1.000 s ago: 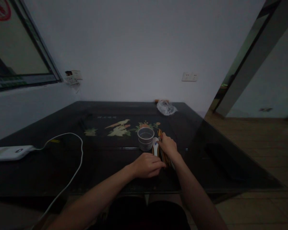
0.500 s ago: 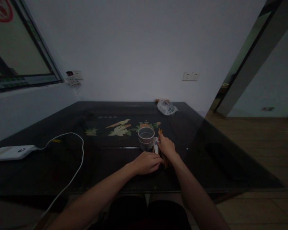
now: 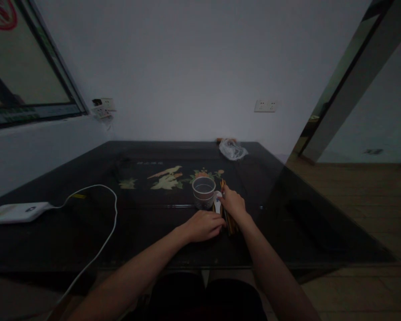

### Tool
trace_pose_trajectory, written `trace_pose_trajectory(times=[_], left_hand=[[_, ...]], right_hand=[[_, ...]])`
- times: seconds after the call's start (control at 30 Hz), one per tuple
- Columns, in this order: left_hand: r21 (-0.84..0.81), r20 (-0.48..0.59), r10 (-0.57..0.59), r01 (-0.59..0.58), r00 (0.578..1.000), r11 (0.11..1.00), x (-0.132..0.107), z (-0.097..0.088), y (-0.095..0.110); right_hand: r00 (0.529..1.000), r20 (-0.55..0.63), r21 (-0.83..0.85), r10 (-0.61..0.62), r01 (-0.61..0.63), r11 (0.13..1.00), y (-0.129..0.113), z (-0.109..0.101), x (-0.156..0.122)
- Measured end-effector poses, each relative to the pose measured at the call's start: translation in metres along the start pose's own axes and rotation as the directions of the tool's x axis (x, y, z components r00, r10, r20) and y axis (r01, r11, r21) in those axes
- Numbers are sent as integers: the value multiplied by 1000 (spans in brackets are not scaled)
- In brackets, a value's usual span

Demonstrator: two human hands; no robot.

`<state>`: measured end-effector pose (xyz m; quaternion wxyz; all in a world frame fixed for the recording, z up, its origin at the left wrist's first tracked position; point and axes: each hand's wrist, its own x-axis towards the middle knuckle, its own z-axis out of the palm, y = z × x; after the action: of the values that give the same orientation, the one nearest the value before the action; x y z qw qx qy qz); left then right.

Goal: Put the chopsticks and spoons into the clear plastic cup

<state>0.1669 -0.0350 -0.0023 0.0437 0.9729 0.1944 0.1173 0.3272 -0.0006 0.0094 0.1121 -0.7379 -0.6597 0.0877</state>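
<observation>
Resting both hands on the dark table (image 3: 153, 240), I have them meeting over a bundle of chopsticks (image 3: 223, 185) that lies pointing away from me, just right of a clear cup (image 3: 203, 191). My right hand (image 3: 234, 205) lies across the middle of the bundle, its fingers (image 3: 225, 199) curled and pressed together, their tips at a white spoon (image 3: 217, 202) wedged between cup and chopsticks. Dim light hides whether they pinch the spoon, a stick or nothing. My left hand (image 3: 203, 225) sits at the bundle's near end, fingers (image 3: 219, 220) bunched and pointing right; its grip also cannot be read.

Compared with one second ago, little differs: the left hand has crept slightly forward toward the spoon, the right hand has barely shifted, and cup, spoon and chopsticks lie where they were. Nothing has been lifted.

Well apart, a crumpled bag (image 3: 233, 150) rests at the far edge and a white cable (image 3: 115, 209) loops at left.
</observation>
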Motion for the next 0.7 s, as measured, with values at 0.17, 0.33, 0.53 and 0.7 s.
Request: trace_pose_trajectory(times=[0.17,0.33,0.53,0.7], left_hand=[[-16,20,-18,18,1000,1000,0,1,0],[-17,39,-20,21,999,1000,-1,-3,1],[-2,37,-32,32,999,999,0,-2,1],[1,50,-40,40,998,999,-1,-1,1]], right_hand=[[1000,-25,0,6,-6,1000,4,-4,0],[995,-15,-19,94,-94,995,11,-11,1],[993,64,-38,94,-92,995,10,-7,1],[996,58,-32,74,-72,997,10,-8,1]])
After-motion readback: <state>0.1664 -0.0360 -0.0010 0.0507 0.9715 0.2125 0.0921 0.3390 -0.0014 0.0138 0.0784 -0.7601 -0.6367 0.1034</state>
